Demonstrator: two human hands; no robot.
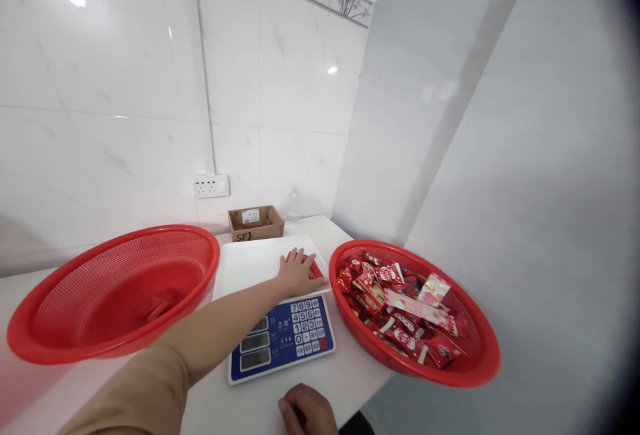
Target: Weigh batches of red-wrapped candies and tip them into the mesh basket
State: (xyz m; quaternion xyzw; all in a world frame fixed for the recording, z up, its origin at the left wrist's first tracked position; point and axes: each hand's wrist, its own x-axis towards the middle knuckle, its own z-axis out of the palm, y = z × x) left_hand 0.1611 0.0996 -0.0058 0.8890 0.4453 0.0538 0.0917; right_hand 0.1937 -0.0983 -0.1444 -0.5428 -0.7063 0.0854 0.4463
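Note:
My left hand (pixel 299 275) reaches across the scale, its fingers spread over a red packet (pixel 315 271) at the right side of the white weighing plate (pixel 240 265). The hand covers most of that packet, so its kind cannot be made out. Below the plate is the scale's blue keypad panel (pixel 283 338), with its displays partly behind my forearm. My right hand (pixel 310 411) is curled closed near the table's front edge, and nothing shows in its fingers. Right of the scale, a red plastic basket (pixel 480 361) holds many wrapped snacks (pixel 400 315), mostly red.
On the left stands another red basket (pixel 60 345) with a few red packets (pixel 157 308) at its bottom. Behind the scale are a small cardboard box (pixel 273 229) and a clear plastic bottle (pixel 293 203). A wall socket (pixel 211 185) is above; a grey panel (pixel 465 155) borders the right side.

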